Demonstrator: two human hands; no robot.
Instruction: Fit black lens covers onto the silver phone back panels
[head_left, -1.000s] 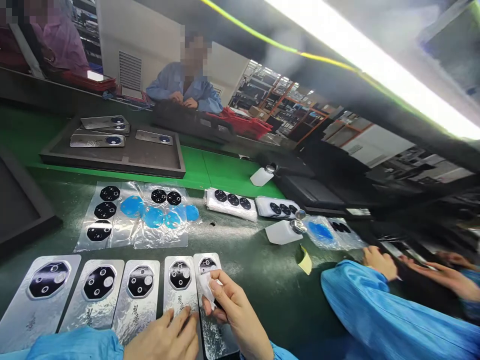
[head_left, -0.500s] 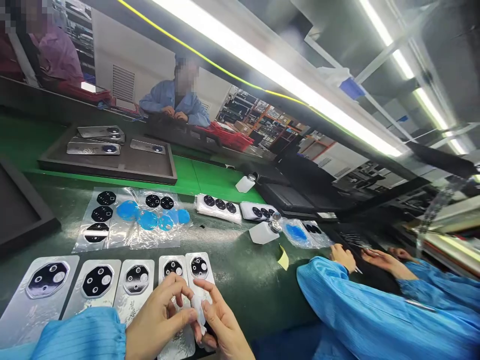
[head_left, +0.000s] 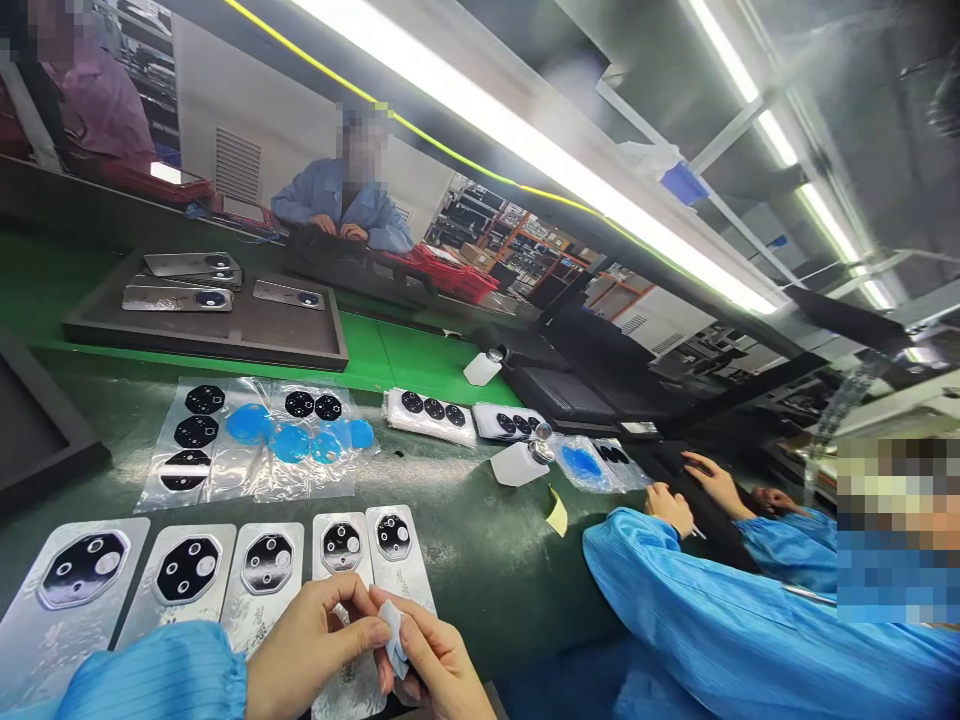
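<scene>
A small folded white wipe (head_left: pixel 393 640) is pinched between both hands, low in the middle of the head view. My left hand (head_left: pixel 319 635) grips it with thumb and fingers, and my right hand (head_left: pixel 442 655) closes on its other side. Below the hands lie silver phone back covers (head_left: pixel 403 580) with black camera plates, in a row of several. The hands partly cover the two at the right end. A larger-looking back cover (head_left: pixel 75 640) lies at the left end of that row.
Plastic sheets (head_left: pixel 244 480) with black discs and blue film pieces lie beyond the covers. White bottles (head_left: pixel 516 465) with metal tops stand right of stacked disc sheets (head_left: pixel 431 425). A dark tray (head_left: pixel 285 335) holds more covers. A co-worker's blue sleeve (head_left: pixel 675 580) reaches in from the right.
Both hands have drawn closer together around the wipe, and it is now folded more compactly. The view has shifted slightly. At the right, a co-worker's hand has lifted.
</scene>
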